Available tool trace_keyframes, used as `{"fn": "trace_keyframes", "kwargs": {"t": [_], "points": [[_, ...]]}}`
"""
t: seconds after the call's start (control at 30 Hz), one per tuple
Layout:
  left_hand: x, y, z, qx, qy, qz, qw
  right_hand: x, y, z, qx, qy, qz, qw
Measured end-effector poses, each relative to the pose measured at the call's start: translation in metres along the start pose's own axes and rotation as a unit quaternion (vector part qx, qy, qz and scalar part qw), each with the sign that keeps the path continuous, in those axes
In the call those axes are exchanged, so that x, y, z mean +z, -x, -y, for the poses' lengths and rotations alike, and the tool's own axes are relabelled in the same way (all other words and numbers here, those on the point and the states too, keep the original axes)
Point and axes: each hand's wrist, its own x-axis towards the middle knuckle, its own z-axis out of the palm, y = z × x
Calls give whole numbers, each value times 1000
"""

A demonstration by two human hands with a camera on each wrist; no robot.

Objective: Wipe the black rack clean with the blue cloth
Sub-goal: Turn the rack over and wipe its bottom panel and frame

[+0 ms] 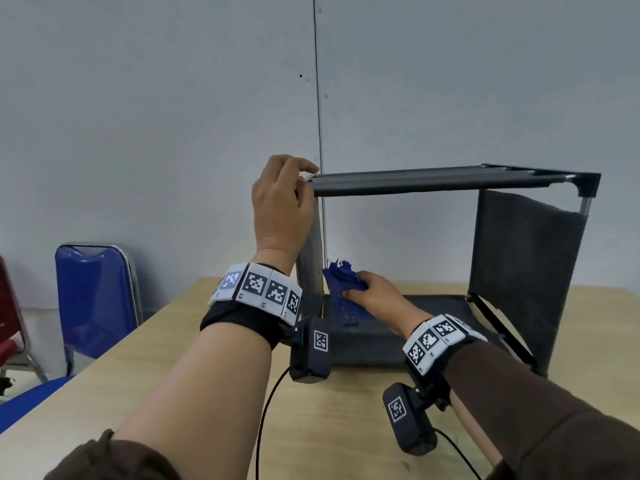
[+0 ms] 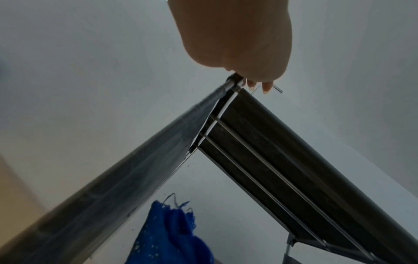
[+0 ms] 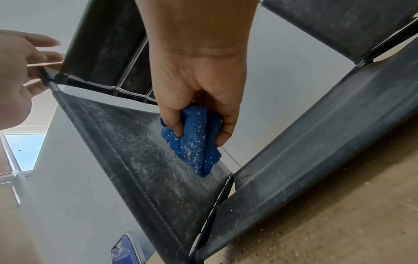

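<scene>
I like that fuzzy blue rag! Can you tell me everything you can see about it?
The blue cloth is a bright blue, fuzzy, terry-like rag with frayed threads along one edge. It is bunched up, not flat, and speckled with pale crumbs of dust. The right hand grips it with curled fingers and holds it against the inner face of the black rack's dusty left side panel, low down near the bottom shelf. Nothing else touches it.

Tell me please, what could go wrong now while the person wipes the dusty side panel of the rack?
1. The crumpled blue cloth already carries pale grit, so it may smear the black fabric rack.
2. Crumbs may fall onto the light wooden table.
3. Only the left hand steadies the rack; it may tip.
</scene>
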Motion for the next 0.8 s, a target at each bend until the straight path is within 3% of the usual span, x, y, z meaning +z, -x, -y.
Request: {"fn": "trace_keyframes", "kwargs": {"t": [0.27, 0.6, 0.8], "points": [[14, -5, 17, -87, 116, 7, 989, 17, -31, -8, 2, 34, 1, 999], [29, 5, 28, -102, 182, -31, 977, 39, -72, -29, 74, 84, -51, 992], [30, 6, 28, -102, 187, -46, 976, 51, -95, -41, 15, 218, -66, 974]]}}
